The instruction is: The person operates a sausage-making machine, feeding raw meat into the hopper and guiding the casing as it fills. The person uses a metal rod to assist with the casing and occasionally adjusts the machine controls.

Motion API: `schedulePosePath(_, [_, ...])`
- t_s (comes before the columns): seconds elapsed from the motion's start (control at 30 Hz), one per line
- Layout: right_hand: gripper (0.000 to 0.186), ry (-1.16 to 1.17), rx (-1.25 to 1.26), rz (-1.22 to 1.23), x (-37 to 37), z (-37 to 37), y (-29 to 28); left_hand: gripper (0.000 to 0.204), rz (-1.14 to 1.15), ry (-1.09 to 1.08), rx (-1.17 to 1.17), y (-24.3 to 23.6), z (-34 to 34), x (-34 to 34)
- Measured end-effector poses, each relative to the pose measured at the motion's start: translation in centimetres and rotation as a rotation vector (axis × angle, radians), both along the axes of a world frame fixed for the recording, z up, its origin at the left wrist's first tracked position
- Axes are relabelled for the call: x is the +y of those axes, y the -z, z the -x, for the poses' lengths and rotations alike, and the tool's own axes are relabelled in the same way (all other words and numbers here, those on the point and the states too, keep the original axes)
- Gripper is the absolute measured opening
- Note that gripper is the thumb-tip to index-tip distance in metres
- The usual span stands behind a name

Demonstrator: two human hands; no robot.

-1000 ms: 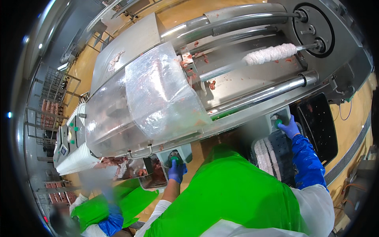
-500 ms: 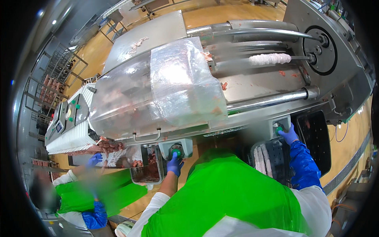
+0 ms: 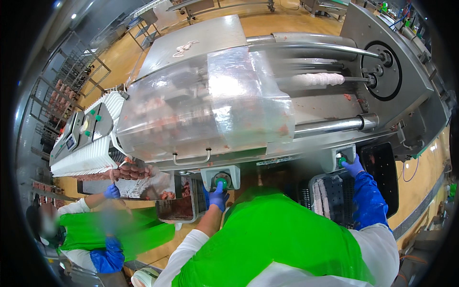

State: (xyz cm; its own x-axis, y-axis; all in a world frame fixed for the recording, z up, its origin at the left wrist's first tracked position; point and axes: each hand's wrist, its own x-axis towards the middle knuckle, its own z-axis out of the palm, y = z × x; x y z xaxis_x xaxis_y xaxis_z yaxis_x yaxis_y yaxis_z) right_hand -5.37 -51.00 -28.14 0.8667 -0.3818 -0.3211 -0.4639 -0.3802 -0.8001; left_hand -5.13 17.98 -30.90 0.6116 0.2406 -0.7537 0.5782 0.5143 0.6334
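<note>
My left hand (image 3: 217,197), in a blue glove, rests with its fingers apart against a green button (image 3: 222,182) on a grey control box under the machine's front edge. My right hand (image 3: 353,167), also gloved in blue, reaches a second green button (image 3: 342,161) on the box at the right. Its thumb and a finger are spread around that button, and it grips nothing visible. Above my hands stretches a long steel sausage-filling machine (image 3: 325,107) under a clear plastic cover (image 3: 167,119). A white pleated casing (image 3: 319,79) sits on a rod in its right half.
Below the right box, a dark basket (image 3: 339,201) holds white pleated casing sticks (image 3: 321,198). Behind it leans a black perforated crate (image 3: 382,177). A grey basket (image 3: 184,210) is beside my left hand. At left, a co-worker's gloved hand (image 3: 112,191) touches linked sausages (image 3: 126,171).
The whole view has shifted, so the machine appears further right at its left end. Both my hands stay at their green buttons. The co-worker's hand has come up to the sausages.
</note>
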Motion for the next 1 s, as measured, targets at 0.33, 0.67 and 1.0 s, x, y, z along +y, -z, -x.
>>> schedulePosePath(0.33, [0.093, 0.346, -0.031, 0.418, 7.2, 1.5, -2.7, 0.063, 0.308, 0.393, -0.056, 3.2, 1.1, 6.3])
schedulePosePath(0.67, [0.054, 0.204, -0.051, 0.435, 21.4, 8.2, 6.6, 0.078, -0.044, 0.889, -0.192, -2.7, -2.0, 23.8])
schedulePosePath(1.0, [0.058, -0.459, -0.19, 0.303, 48.4, -3.7, 1.4, 0.057, -0.294, 0.797, -0.428, -4.2, -4.5, 29.6])
